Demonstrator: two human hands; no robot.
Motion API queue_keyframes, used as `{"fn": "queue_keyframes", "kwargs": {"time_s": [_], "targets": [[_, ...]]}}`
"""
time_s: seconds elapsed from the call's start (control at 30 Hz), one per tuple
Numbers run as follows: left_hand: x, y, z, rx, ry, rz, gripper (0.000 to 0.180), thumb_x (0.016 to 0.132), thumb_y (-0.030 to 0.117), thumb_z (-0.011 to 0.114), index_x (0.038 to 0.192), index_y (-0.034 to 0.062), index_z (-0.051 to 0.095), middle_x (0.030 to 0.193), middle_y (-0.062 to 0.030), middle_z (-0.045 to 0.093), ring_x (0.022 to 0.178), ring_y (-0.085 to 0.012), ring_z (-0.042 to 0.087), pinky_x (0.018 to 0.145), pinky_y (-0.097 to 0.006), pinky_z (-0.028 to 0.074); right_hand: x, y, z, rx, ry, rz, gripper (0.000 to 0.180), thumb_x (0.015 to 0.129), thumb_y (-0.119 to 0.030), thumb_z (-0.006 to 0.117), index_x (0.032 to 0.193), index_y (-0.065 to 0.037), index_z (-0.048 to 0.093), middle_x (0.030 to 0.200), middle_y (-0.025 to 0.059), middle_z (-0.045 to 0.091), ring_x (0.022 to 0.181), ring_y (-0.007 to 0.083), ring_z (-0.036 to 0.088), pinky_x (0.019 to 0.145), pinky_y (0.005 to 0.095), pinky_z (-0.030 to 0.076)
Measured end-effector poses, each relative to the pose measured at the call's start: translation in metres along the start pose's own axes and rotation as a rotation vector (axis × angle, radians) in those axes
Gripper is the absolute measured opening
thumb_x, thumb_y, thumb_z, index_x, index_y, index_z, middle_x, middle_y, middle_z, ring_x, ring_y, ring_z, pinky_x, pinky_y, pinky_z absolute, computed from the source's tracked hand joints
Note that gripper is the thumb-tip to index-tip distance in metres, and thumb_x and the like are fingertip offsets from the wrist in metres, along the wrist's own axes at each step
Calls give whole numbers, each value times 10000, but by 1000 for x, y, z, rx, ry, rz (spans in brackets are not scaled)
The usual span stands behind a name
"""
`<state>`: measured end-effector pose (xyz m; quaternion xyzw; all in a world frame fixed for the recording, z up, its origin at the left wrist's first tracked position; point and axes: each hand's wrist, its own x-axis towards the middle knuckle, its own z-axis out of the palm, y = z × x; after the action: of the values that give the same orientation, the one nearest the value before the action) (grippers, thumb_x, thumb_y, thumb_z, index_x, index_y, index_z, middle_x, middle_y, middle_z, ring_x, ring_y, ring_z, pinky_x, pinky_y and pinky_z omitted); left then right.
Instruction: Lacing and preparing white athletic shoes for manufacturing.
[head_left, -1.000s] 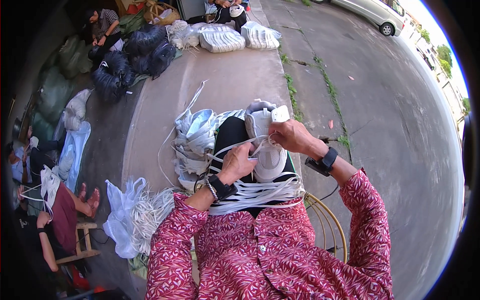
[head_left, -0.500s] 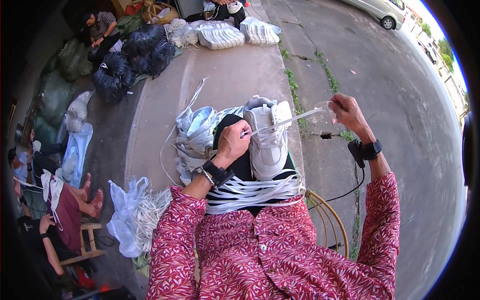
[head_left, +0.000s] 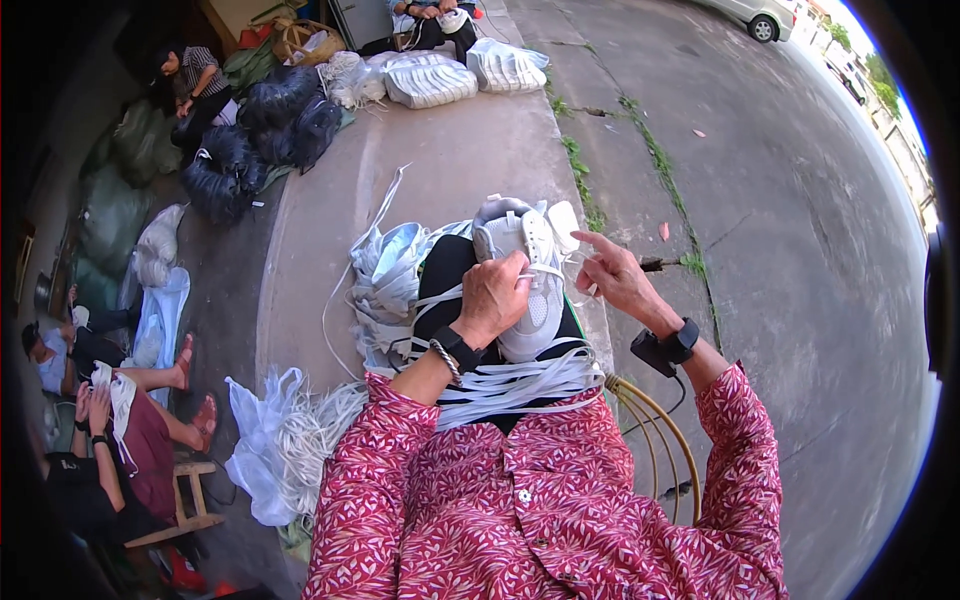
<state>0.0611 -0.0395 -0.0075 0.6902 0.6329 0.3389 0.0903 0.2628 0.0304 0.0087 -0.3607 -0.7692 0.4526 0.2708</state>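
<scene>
A white and grey sneaker [head_left: 545, 312] lies on my lap with its toe toward me. White lacing crosses its upper part, and the tongue [head_left: 564, 224] sticks out to the right. My left hand [head_left: 494, 298] is closed at the left side of the sneaker, pinching a white shoelace [head_left: 540, 268] over the lacing. Just right of the sneaker, my right hand [head_left: 618, 284] has its fingers apart, the index finger stretched toward the tongue, and no lace shows in it. A bundle of loose white laces [head_left: 520, 388] lies across my thighs, below the toe.
White shoe pieces [head_left: 385, 270] are heaped to the left of my lap. Closer in stand a plastic bag [head_left: 258, 440] and a pile of laces [head_left: 312, 440]. A yellow hoop-like frame [head_left: 672, 430] is at my right. Co-workers sit at left and far, near black bags [head_left: 225, 175].
My right hand has come in from the far right to the sneaker, and its fingers have opened off the stretched lace. My left hand has moved right onto the sneaker's side.
</scene>
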Motion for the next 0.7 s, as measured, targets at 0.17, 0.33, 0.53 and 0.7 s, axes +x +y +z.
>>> {"fn": "queue_keyframes", "kwargs": {"time_s": [0.17, 0.33, 0.53, 0.7], "targets": [[4, -3, -4, 30, 0, 94, 97, 761, 109, 611, 842, 54, 610, 684, -174, 619, 671, -350, 621, 575, -418, 479, -1, -7, 3, -93, 108, -179, 328, 821, 2, 408, 1131, -45, 505, 612, 93, 596, 583, 202, 620, 573, 325, 479], [7, -20, -4, -336, -87, -25, 106, 815, 109, 574, 789, 9, 597, 550, -82, 559, 456, -198, 542, 427, -299, 402, -11, -15, 23, -5, -147, -106, 217, 753, -12, 478, 917, -36, 619, 609, 112, 597, 580, 245, 611, 564, 355, 471], [8, -10, -14, -649, -307, -345, 188, 905, 163, 508, 819, 15, 586, 525, 23, 473, 383, -47, 418, 342, -176, 291, -1, 1, 44, -19, 116, -97, 173, 758, -117, 567, 893, -43, 646, 662, 154, 616, 619, 305, 615, 590, 390, 478], [7, -15, -18, -743, -161, -441, 142, 888, 111, 507, 947, -7, 561, 568, 10, 494, 398, -61, 448, 343, -176, 322, 8, 13, 55, -7, 315, -212, 142, 778, -139, 558, 862, -56, 636, 676, 164, 610, 628, 330, 601, 584, 406, 469]]}}
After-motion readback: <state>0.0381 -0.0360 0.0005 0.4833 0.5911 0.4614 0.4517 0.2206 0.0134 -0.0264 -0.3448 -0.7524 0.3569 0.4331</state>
